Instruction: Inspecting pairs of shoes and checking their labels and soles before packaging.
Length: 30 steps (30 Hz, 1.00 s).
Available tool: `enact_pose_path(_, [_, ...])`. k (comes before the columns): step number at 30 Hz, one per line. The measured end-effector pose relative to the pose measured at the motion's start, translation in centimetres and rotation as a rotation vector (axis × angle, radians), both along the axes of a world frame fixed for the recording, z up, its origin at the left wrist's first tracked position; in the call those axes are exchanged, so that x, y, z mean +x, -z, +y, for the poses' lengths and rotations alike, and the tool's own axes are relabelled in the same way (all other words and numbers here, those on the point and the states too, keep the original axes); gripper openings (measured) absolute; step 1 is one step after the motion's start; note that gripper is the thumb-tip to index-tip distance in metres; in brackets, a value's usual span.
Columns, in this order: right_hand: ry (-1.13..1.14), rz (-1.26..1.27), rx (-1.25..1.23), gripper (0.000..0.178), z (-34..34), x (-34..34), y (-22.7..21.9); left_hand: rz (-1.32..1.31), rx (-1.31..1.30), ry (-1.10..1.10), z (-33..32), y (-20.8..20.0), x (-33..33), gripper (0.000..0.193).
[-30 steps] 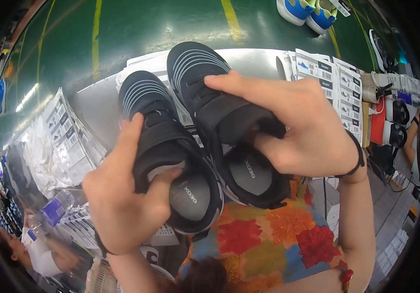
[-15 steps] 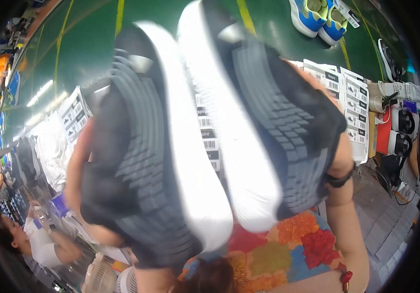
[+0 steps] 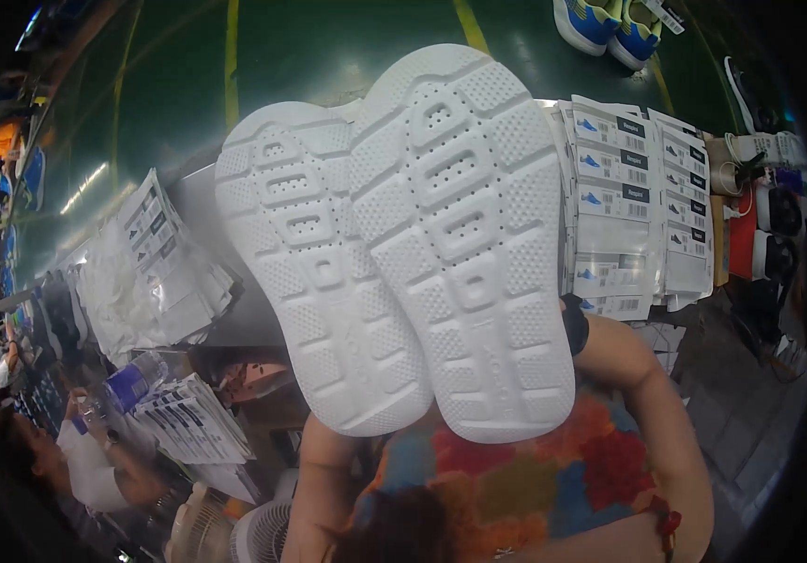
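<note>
Two sneakers are raised in front of me, their white textured soles turned toward the view. The left shoe (image 3: 314,281) is partly covered by the right shoe (image 3: 478,263), and the two overlap along their inner edges. Behind the soles, both my hands are out of sight. My left forearm (image 3: 324,479) runs up to the heel of the left shoe. On the other side, my right forearm (image 3: 642,394) bends in behind the right shoe, a dark band at its wrist. Both hands support the shoes from behind; their fingers are hidden.
Stacks of printed label sheets (image 3: 610,206) lie on the right, and more labels (image 3: 155,235) sit on the left. Blue-and-yellow sneakers (image 3: 614,28) stand on the green table (image 3: 328,56). A co-worker (image 3: 94,469) and a fan (image 3: 263,535) are at the lower left.
The shoes have turned from showing their dark grey knit uppers to showing their white soles. They have come closer together and overlap, and my hands have gone behind them.
</note>
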State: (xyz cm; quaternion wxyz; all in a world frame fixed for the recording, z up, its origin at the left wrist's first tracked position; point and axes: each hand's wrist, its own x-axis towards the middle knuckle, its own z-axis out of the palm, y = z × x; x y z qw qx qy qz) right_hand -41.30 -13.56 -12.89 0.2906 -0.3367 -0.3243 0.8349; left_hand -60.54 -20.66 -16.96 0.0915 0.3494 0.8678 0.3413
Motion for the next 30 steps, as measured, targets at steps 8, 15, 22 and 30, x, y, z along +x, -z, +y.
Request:
enact_pose_path(8, [0.009,0.259,-0.352,0.049,0.6,-1.8,2.7,-0.064,-0.017,0.169,-5.4,1.6,-8.0,0.051])
enact_pose_path(15, [0.114,-0.374,0.418,0.056,2.2,-2.0,3.9,-0.736,0.112,0.391,4.3,-2.6,-7.7,0.055])
enact_pose_path(22, [0.156,-0.732,1.087,0.048,0.0,6.1,1.8,-0.05,-0.315,0.759,7.8,-7.3,-11.7,0.05])
enact_pose_path(30, [0.466,-2.052,0.979,0.041,-5.8,25.4,3.3,0.341,-0.243,1.819,15.0,-16.4,10.9,0.051])
